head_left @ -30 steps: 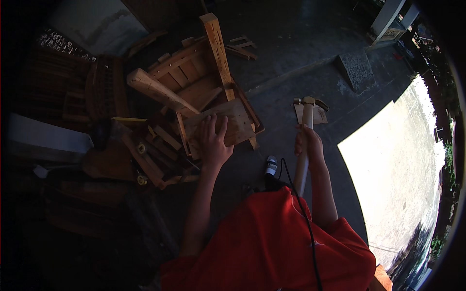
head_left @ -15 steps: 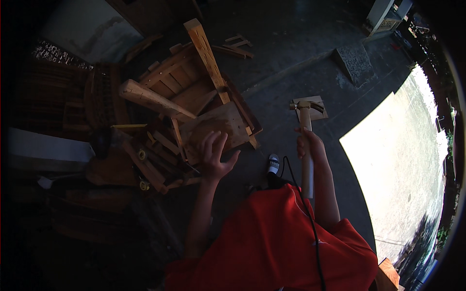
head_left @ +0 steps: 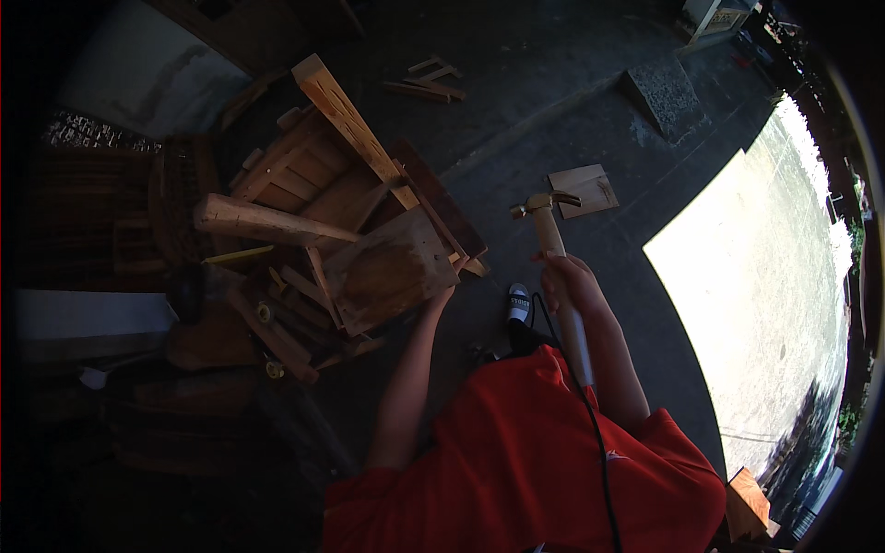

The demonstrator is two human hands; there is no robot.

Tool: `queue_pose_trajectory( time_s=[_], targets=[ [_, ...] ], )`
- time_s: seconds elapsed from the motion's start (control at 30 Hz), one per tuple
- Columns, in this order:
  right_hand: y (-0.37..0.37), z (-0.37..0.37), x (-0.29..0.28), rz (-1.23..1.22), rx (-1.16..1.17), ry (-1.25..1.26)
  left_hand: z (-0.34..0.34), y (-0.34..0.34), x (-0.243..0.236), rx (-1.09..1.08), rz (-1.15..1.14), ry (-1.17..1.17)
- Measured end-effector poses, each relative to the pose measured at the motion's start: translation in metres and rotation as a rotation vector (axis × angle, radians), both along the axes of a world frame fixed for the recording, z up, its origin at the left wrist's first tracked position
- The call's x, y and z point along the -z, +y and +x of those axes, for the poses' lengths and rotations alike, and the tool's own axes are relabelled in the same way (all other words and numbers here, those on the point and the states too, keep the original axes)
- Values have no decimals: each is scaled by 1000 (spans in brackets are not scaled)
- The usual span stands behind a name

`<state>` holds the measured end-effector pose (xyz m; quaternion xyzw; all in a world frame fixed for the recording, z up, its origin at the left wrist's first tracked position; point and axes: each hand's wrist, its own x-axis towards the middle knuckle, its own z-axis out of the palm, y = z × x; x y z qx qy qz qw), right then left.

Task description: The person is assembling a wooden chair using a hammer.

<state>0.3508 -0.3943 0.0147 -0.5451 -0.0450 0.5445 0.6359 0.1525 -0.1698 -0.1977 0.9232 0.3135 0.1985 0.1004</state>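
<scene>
My right hand (head_left: 570,281) is closed round the pale wooden handle of a claw hammer (head_left: 546,229), its metal head pointing away from me. To the left stands a wooden furniture frame (head_left: 300,152) with its thick legs slanting up. A stained, roughly square board (head_left: 387,272) lies across its near side. My left hand (head_left: 450,288) reaches to the right edge of this board. Most of it is behind or under that edge, so its fingers are hidden.
A flat wood piece (head_left: 584,191) lies on the dark floor beyond the hammer. Loose wood strips (head_left: 431,81) and a sloped concrete block (head_left: 662,97) are farther off. Tape measures (head_left: 265,313) rest among timber at left. A black cable (head_left: 599,442) hangs down my red shirt.
My left hand has gone from spread fingers above the board to the board's right edge. The hammer has shifted left and tilted, its head now left of the flat wood piece.
</scene>
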Motion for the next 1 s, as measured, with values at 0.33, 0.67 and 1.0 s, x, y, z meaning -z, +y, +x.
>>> queue_pose_trajectory(
  time_s=[0.33,0.67,1.0],
  targets=[
    [17,-6,-8,40,-207,19,10,12,9,124,-43,-2],
    [32,-9,-9,34,-45,72,13,15,18,197,-95,-19],
    [35,-11,-12,21,6,113,23,20,28,282,-148,-53]
  ],
)
